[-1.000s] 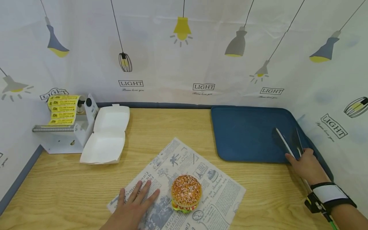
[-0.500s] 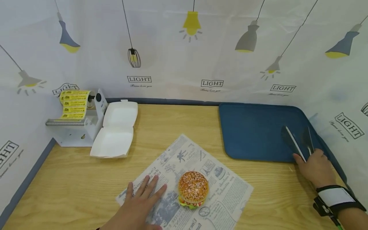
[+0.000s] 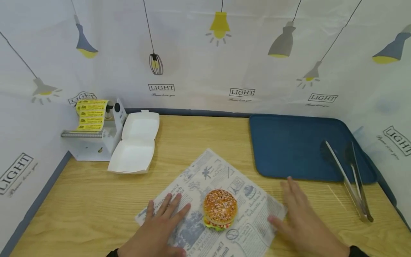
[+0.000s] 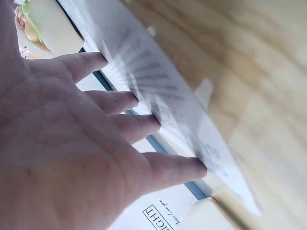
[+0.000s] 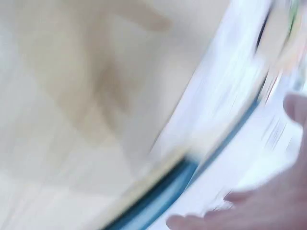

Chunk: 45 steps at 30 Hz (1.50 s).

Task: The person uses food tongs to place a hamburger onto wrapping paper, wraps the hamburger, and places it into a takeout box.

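Main change: the right hand (image 3: 306, 225) is off the tongs (image 3: 350, 187) and over at the right corner of the paper (image 3: 199, 175); a second ago it was holding them. Tongs now lie untouched, tips over the tray (image 3: 289, 146), joined end on the table (image 3: 202, 132). Left hand (image 3: 155, 228) stays put on the left part of the paper. Looks like the tongs' part is over, with both hands free for the paper and burger (image 3: 220, 207); my read only. Burger sits on the paper, between the hands, touched by neither. Left hand: palm down, fingers spread wide, nothing held; fingertips meet the paper in the left wrist view. Right hand: fingers out straight, thumb well apart, nothing held; thumb overlaps the paper's corner, but blurred, so can't tell if it touches. Right wrist view smeared too. Burger is upright, seeded top up, near round from above, so no clear long axis; lettuce and filling show on the side toward the person. Paper lies diamond-wise: one corner points away to the back wall, one at each hand, near corner out of frame. Tongs' long axis runs slantwise, tips far and leftward, joined end near and rightward, arms spread apart. White box (image 3: 133, 157) unfolded at far left, untouched.
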Motion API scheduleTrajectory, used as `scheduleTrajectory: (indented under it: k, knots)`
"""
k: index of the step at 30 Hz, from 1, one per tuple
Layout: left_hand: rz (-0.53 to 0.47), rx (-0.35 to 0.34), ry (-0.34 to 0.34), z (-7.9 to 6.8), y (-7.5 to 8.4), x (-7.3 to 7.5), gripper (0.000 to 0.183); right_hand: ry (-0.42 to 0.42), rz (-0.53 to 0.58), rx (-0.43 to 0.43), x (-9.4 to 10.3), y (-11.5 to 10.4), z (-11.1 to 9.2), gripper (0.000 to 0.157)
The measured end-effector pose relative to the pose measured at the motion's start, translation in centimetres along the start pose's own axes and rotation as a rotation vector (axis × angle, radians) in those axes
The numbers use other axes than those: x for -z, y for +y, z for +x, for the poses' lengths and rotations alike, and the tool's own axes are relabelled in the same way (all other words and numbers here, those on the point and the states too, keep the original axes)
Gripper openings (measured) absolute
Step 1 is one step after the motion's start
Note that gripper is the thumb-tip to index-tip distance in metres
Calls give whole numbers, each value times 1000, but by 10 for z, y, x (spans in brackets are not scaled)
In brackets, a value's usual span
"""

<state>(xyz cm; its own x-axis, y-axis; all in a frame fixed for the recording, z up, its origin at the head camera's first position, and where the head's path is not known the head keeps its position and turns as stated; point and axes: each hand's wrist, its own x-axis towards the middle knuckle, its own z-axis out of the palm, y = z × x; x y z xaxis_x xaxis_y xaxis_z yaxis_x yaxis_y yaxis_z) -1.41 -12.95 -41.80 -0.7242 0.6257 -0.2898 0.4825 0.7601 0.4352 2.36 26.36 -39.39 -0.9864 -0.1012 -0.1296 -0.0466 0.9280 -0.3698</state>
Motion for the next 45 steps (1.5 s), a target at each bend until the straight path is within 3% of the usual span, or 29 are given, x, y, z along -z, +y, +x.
scheduleTrajectory:
  k: [2,5,10,21,29,36,38,40,43,45]
  knots:
    - [0,2,5,0,0,0,109,-146,0,19,-15,-19,-5,115]
    - [6,14,0,1,1,-1,109,-283,11,28,-31,-28,-8,119]
    - [4,27,-2,3,1,-2,109,-264,-26,73,-44,-21,-9,117]
    - [42,31,38,8,-2,0,106,-249,-72,82,-43,-19,4,121]
    - [-16,34,31,17,-11,9,109,-235,-72,91,-42,-20,14,122]
    - [-43,27,26,15,-13,13,108,-224,-78,90,-42,-22,15,121]
    - [-62,13,24,11,-10,22,106,-227,-84,81,-43,-23,16,122]
    - [-69,2,2,4,-1,41,103,-222,-92,83,-43,-23,16,122]
    - [-11,-50,1,-3,14,83,99,-220,-95,81,-44,-24,16,123]
    - [50,-79,24,7,22,113,97,-212,-97,83,-45,-24,16,123]
